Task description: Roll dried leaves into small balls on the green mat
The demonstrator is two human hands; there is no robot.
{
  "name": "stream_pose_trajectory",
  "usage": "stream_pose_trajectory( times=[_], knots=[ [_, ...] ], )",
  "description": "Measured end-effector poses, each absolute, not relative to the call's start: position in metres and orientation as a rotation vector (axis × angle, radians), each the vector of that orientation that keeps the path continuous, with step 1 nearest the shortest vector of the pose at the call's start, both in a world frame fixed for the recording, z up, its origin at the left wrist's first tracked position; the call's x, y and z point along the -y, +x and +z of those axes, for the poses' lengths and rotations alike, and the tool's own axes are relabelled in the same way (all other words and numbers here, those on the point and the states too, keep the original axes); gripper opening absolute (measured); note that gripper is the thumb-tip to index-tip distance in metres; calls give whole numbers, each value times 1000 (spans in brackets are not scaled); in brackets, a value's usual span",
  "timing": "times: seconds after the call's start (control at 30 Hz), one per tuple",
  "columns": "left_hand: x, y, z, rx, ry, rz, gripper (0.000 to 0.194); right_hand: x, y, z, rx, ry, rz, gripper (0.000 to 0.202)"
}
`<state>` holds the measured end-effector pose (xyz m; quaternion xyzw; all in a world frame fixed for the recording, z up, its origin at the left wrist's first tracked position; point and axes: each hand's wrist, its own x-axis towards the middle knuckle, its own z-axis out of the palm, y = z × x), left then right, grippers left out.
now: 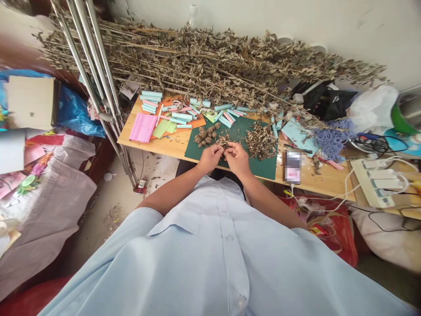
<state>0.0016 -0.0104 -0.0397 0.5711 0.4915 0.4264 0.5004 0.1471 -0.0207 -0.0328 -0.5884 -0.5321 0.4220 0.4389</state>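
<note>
"Green mat under both hands, yes; but how do the fingers stand?"

"Curled inward on both; the left hand has its thumb drawn up to the bent forefinger, and the right hand mirrors it; the two sets of fingertips meet, or nearly so, at the near edge of the mat."

"Grasping something?"

"I cannot tell; the tips hide whatever may be pinched there; neither hand is spread wide."

"And the leaf material?"

"A small pile of leaf bits lies just beyond the fingertips; to its left sit the brown balls, bunched together; to the right of the right hand is a larger heap of dried leaves, all on the mat."

"Farther off?"

"Rolled coloured papers at the far left; dried stalks behind everything; a phone to the right, on the wooden table."
</note>
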Motion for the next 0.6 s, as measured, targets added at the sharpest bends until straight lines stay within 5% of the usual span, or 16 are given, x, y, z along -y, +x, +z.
stream_pose_trajectory(
  times=[0.4, 0.6],
  knots=[
    [10, -5, -32, -1027, 953, 1079, 47, 61, 164, -22, 1739, -1362, 1081, 33],
    [4, -9, -23, -1089, 1094, 1056, 36, 74, 173, -30, 1851, -1497, 890, 27]
  ],
)
